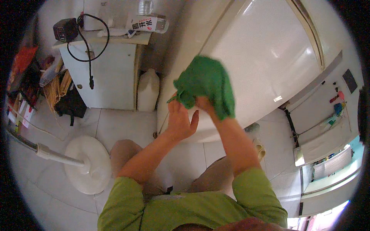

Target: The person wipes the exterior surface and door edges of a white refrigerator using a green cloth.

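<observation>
A green cloth, slightly blurred, is bunched and draped in front of a large glossy white appliance. My right hand is partly covered by the cloth and grips it from below, and one fold hangs over the wrist. Close beside it, my left hand reaches the cloth's lower left edge with its fingertips. Its thumb stands apart, and the cloth hides the finger ends, so I cannot tell whether they pinch it.
On the left stands a white cabinet with a black power adapter and a plastic water bottle on top. A white jug stands beside it. A round white stand base rests on the tiled floor, and a yellow slipper lies right.
</observation>
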The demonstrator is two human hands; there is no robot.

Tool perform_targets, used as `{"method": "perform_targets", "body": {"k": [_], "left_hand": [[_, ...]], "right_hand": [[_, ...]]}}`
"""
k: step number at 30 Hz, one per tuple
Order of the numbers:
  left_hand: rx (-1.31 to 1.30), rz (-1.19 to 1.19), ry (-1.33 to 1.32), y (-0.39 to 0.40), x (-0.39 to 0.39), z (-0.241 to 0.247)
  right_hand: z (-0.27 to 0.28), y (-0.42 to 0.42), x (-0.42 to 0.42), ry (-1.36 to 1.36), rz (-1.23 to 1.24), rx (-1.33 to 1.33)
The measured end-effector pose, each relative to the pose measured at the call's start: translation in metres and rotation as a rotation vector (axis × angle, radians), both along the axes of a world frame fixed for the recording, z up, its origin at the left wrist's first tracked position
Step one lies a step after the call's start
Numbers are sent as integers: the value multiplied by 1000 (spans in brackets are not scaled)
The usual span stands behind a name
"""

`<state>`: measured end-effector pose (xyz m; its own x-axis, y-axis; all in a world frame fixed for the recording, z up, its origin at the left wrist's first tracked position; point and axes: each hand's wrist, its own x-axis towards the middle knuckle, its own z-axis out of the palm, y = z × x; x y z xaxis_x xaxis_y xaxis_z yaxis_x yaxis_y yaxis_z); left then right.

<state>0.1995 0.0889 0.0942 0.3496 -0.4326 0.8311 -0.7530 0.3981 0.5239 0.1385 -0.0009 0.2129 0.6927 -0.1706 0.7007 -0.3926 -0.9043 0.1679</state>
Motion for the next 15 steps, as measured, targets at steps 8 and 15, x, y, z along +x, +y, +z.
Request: {"method": "perform_targets", "body": {"k": [8, 15], "left_hand": [[-129, -20, -156, 1, 20, -11], [-113, -29, -119, 6, 8, -4]], "right_hand": [[83, -15, -11, -209, -324, 51], [115, -13, -26, -225, -532, -33]]}}
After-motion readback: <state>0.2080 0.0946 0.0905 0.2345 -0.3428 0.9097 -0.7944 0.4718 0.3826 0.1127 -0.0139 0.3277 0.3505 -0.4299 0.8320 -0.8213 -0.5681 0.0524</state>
